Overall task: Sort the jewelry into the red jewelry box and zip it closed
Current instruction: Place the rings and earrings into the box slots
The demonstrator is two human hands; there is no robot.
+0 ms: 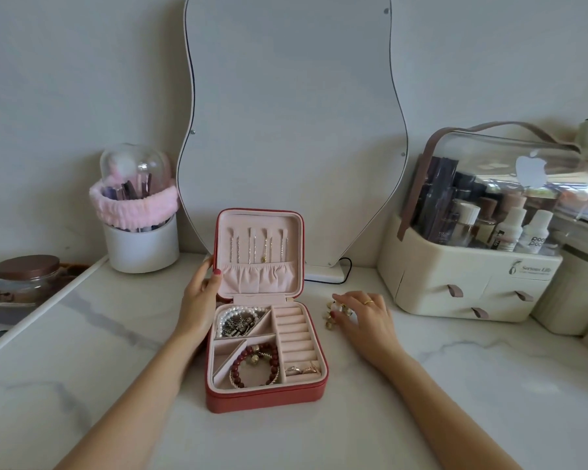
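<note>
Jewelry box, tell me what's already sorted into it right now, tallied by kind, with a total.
In the red jewelry box:
Necklaces hanging in the lid: 6
Pearl strand: 1
Dark metal chain piece: 1
Dark red bead bracelet: 1
Rings in the ring rolls: 2
Total: 11
The gold pieces under the right hand are still outside.

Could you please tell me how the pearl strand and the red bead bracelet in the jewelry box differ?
The pearl strand is white with small beads; the red bead bracelet is dark red with larger beads and gold charms. The pearl strand lies in the back-left compartment, tangled with a dark metallic piece; the bracelet lies in the front compartment. Both rest inside the open red jewelry box.
</note>
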